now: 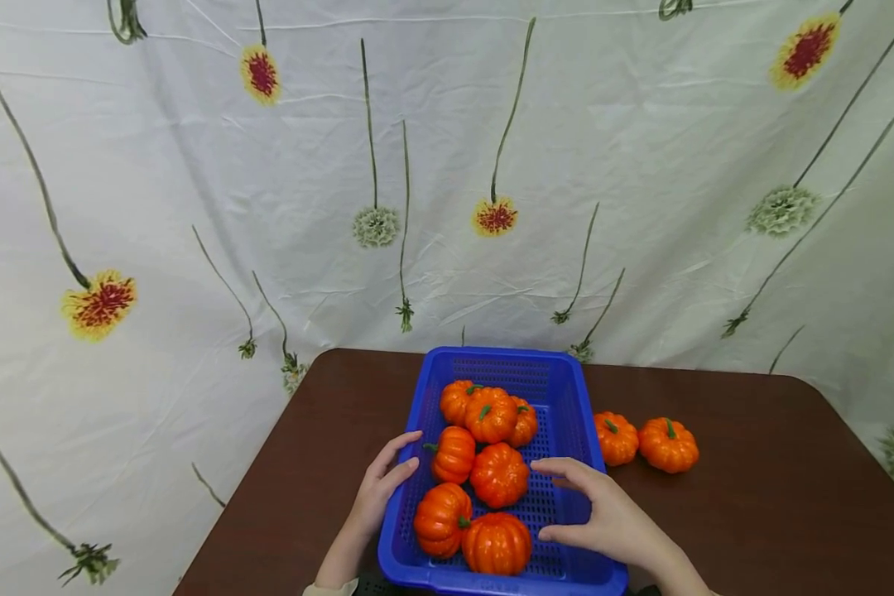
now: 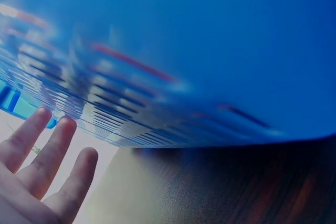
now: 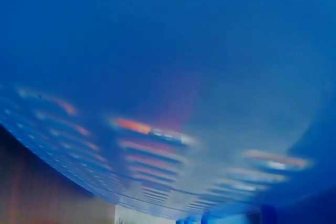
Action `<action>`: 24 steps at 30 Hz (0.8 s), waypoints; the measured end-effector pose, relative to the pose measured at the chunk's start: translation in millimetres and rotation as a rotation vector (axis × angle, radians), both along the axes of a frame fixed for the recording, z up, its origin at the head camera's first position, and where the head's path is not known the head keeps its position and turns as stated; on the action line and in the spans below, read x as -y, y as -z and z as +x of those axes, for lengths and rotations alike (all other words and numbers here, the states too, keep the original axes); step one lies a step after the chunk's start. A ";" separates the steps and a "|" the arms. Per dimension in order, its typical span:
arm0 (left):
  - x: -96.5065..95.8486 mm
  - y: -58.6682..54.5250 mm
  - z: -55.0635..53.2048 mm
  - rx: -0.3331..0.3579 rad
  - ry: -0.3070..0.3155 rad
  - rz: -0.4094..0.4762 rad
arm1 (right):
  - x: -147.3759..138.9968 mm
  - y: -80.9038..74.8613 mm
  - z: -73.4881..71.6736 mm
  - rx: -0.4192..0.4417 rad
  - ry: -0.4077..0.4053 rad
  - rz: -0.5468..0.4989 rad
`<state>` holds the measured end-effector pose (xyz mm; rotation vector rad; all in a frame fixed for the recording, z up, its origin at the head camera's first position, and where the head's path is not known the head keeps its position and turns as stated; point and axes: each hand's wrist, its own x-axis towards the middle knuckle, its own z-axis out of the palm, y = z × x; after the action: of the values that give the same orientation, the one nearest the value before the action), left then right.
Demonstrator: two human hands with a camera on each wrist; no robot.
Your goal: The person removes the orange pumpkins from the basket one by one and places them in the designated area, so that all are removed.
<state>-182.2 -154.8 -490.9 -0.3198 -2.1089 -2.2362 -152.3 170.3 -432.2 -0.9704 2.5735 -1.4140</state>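
Observation:
A blue slotted plastic basket (image 1: 581, 406) holds several small orange toy pumpkins (image 1: 500, 475) with green stems. At its left rim is my left hand (image 1: 376, 488), index finger and thumb reaching the edge. In the left wrist view the other fingers (image 2: 55, 153) extend loosely beside the outer wall. Over the right side of the basket my right hand (image 1: 603, 513) has thumb and index finger spread wide, with nothing between them; the fingertips point toward the pumpkins. The right wrist view is filled by the blurred basket wall (image 3: 157, 51), and the hand is hidden there.
Two more pumpkins lie on the dark brown table (image 1: 752, 463), just right of the basket: one by its wall (image 1: 615, 439), another pumpkin (image 1: 668, 445) beside that. A pale flower-printed cloth (image 1: 432, 165) hangs behind the table and along its left side.

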 end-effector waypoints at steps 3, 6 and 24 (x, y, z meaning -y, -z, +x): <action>0.3 0.4 -0.5 0.009 -0.002 0.003 | 2.2 -1.1 -0.6 -0.023 -0.029 0.037; 0.6 1.2 -0.8 0.010 -0.003 0.005 | 5.3 -0.8 -2.2 -0.037 -0.088 0.064; 0.0 2.4 -1.4 0.002 0.009 0.021 | 18.5 2.7 -21.8 0.037 -0.378 0.072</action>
<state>-183.6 -154.8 -493.3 -0.3264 -2.0871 -2.2628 -174.1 151.9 -434.9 -1.3171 2.2389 -1.2160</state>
